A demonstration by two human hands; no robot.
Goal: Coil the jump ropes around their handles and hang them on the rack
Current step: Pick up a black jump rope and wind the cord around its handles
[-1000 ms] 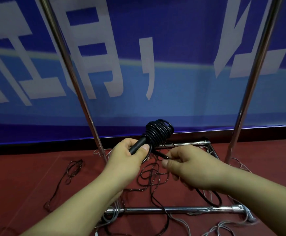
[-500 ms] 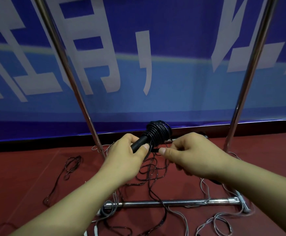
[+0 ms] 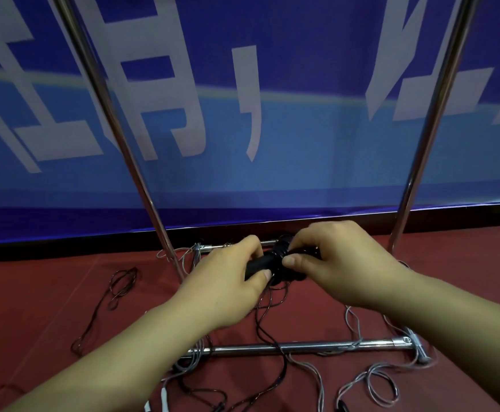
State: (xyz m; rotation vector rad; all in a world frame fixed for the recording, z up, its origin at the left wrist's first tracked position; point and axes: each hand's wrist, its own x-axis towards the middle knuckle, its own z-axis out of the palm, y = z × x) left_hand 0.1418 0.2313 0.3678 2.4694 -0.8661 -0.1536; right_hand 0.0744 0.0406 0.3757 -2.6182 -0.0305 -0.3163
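My left hand (image 3: 228, 281) grips the black handle (image 3: 260, 264) of a jump rope, thumb on top. A thick coil of black rope (image 3: 283, 257) is wound round the handle's far end. My right hand (image 3: 335, 263) pinches the coil from the right, thumb and fingers curled over it and hiding most of it. The loose black rope (image 3: 268, 325) trails down from the coil onto the floor. The chrome rack (image 3: 302, 347) stands around my hands, with two slanted uprights (image 3: 118, 138) and low base bars.
Grey jump ropes (image 3: 370, 382) lie tangled over the rack's base bar at the right and lower middle. Another black rope (image 3: 115, 292) loops on the red floor to the left. A blue banner (image 3: 302, 162) hangs close behind the rack.
My right hand has risen from below the coil and closed over it. Both hands with the handle have shifted slightly right and away from me.
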